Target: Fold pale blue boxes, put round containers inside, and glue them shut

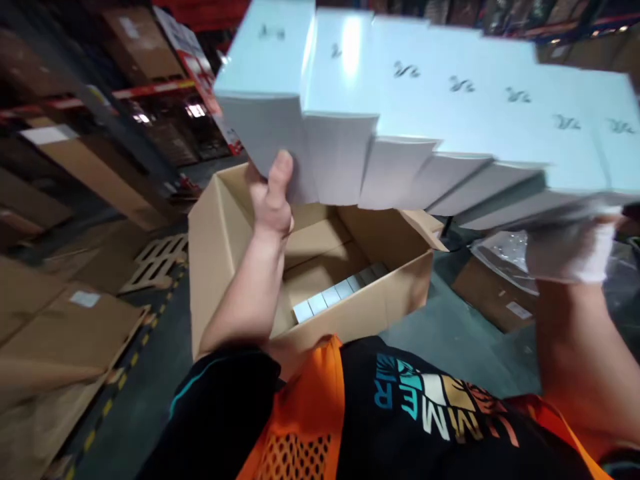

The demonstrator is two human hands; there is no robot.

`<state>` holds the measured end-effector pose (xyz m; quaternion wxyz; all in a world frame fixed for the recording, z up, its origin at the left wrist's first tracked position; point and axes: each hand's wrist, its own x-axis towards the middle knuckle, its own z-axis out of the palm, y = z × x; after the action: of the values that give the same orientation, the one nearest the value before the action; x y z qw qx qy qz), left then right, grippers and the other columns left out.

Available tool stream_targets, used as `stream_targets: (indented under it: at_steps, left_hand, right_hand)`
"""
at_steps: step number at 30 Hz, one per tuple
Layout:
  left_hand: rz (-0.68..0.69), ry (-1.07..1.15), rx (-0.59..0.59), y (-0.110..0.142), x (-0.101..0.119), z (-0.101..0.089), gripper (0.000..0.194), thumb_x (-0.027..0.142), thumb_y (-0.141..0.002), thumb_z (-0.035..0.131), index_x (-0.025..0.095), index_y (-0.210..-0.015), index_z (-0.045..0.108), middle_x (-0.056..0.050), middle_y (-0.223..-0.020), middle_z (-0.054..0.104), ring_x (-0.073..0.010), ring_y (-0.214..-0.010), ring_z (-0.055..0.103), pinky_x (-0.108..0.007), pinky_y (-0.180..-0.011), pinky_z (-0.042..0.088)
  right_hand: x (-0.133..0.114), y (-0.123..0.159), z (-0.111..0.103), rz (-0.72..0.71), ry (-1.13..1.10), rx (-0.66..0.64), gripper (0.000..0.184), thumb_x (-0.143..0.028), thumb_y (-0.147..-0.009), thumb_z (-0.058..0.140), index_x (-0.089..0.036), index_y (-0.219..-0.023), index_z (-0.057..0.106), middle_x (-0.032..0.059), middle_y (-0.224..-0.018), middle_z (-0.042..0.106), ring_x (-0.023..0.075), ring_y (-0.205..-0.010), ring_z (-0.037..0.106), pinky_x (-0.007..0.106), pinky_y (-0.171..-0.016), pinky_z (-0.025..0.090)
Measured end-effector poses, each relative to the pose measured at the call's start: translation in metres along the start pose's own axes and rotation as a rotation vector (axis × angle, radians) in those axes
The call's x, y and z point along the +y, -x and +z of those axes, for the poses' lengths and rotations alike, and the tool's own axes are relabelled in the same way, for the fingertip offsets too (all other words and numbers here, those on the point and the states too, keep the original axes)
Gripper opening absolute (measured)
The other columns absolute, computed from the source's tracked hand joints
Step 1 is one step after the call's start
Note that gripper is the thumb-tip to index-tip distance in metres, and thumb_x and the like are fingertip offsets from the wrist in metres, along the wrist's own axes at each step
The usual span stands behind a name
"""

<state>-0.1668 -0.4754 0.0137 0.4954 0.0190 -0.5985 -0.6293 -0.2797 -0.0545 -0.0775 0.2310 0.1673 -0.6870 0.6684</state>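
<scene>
Head camera view: a stepped row of glossy white oblong boxes [410, 100] hung above an open brown cardboard carton [405, 293], clamped between a bare left hand [273, 195] and a white-gloved right hand [573, 247], its exact finger placement lost to blur. Slackened end pressure could have let the seemingly unsupported middle boxes drop.

The greenish floor [480, 357] bears a wooden pallet [159, 258] and, seemingly, an open carton [355, 313].
</scene>
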Motion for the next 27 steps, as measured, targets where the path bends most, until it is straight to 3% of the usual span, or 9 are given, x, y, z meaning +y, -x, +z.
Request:
stream_targets:
  at_steps: [3,6,10,13,17,22,27]
  left_hand:
    - [-0.205,-0.008,0.248,0.005,-0.046,-0.057,0.03,0.028,-0.115,0.054,0.014,-0.14,0.061,-0.007,-0.148,0.07,-0.0167,-0.144,0.063,-0.036,-0.129,0.047]
    - [-0.325,-0.057,0.417,0.024,-0.082,-0.103,0.044,0.042,-0.11,0.063,0.018,-0.147,0.06,-0.009,-0.154,0.067,-0.0203,-0.147,0.061,-0.036,-0.127,0.048]
    - [-0.475,-0.111,0.589,0.069,-0.111,-0.145,0.047,0.039,-0.111,0.057,0.018,-0.154,0.057,-0.011,-0.159,0.064,-0.0194,-0.145,0.063,-0.029,-0.119,0.054]
    - [-0.652,-0.15,0.645,0.109,-0.128,-0.164,0.049,0.039,-0.113,0.051,0.015,-0.156,0.056,-0.016,-0.156,0.065,-0.025,-0.138,0.069,-0.036,-0.109,0.063]
    - [-0.851,-0.236,0.649,0.14,-0.152,-0.184,0.048,0.042,-0.113,0.053,0.017,-0.154,0.056,-0.017,-0.148,0.07,-0.0289,-0.127,0.074,-0.046,-0.1,0.067]
    - [-0.991,-0.376,0.532,0.139,-0.184,-0.214,0.052,0.05,-0.11,0.06,0.018,-0.15,0.059,-0.015,-0.139,0.071,-0.0272,-0.116,0.075,-0.05,-0.098,0.066]
    - [-1.1,-0.632,0.345,0.146,-0.217,-0.237,0.042,0.044,-0.106,0.069,0.016,-0.137,0.066,-0.013,-0.135,0.07,-0.0265,-0.116,0.072,-0.05,-0.101,0.064]
  right_hand:
    - [0.011,-0.047,0.079,0.002,0.024,0.045,0.043,-0.04,-0.094,0.066,-0.018,-0.131,0.067,0.0171,-0.144,0.068,0.0257,-0.131,0.067,0.041,-0.112,0.049]
    - [0.02,-0.06,0.146,0.09,0.098,-0.09,0.043,-0.016,-0.089,0.075,-0.004,-0.129,0.066,0.0239,-0.134,0.072,0.0204,-0.112,0.069,0.034,-0.102,0.052]
    - [0.038,-0.057,0.217,0.183,0.199,-0.328,0.05,-0.02,-0.099,0.073,0.002,-0.141,0.06,0.0224,-0.138,0.07,0.0116,-0.103,0.064,0.026,-0.096,0.05]
    - [0.058,-0.047,0.254,0.241,0.244,-0.444,0.053,-0.031,-0.1,0.074,-0.003,-0.144,0.061,0.0158,-0.138,0.072,0.0092,-0.103,0.062,0.024,-0.098,0.047]
    - [0.097,-0.018,0.274,0.372,0.3,-0.509,0.05,-0.034,-0.099,0.075,-0.006,-0.14,0.066,0.015,-0.133,0.075,0.0132,-0.104,0.063,0.028,-0.098,0.048]
    - [0.152,0.032,0.269,0.569,0.389,-0.535,0.037,-0.025,-0.104,0.068,-0.008,-0.137,0.066,0.0164,-0.133,0.074,0.0194,-0.109,0.067,0.032,-0.1,0.052]
    - [0.181,0.091,0.264,0.724,0.469,-0.648,0.036,-0.041,-0.106,0.069,-0.015,-0.131,0.069,0.0116,-0.132,0.071,0.0245,-0.116,0.07,0.047,-0.104,0.058]
